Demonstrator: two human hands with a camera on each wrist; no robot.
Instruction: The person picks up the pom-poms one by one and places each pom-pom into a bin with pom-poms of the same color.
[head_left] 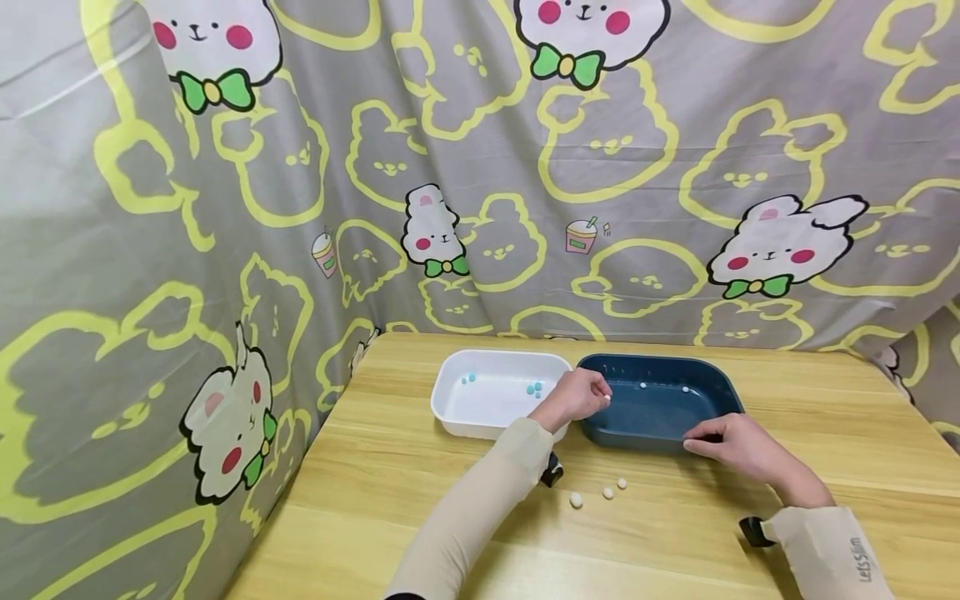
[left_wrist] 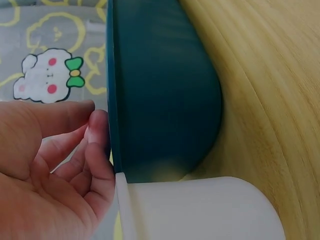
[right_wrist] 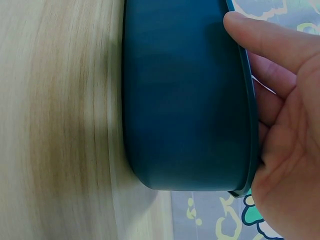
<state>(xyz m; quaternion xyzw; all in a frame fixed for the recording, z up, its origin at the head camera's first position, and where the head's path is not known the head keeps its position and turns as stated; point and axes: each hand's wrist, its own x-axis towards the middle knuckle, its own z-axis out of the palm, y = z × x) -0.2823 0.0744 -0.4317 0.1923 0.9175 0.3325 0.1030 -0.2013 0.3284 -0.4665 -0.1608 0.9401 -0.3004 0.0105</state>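
My left hand [head_left: 576, 395] is over the left end of the dark blue basin [head_left: 647, 415]. A small white ball [head_left: 607, 397] shows at its pinched fingertips; in the left wrist view the fingers [left_wrist: 98, 125] largely cover it. At the basin's near right side, my right hand [head_left: 742, 447] grips the rim, thumb [right_wrist: 250, 31] on the outside and the other fingers over the inner side. Two white balls, one of them a ball [head_left: 642, 385] toward the back, lie inside this basin.
Left of it stands a white basin [head_left: 467, 428] holding several blue-green balls [head_left: 531, 390]. Three loose white balls [head_left: 576, 500] lie on the wooden table [head_left: 360, 500] in front of the basins. A patterned grey curtain [head_left: 495, 167] hangs behind and to the left.
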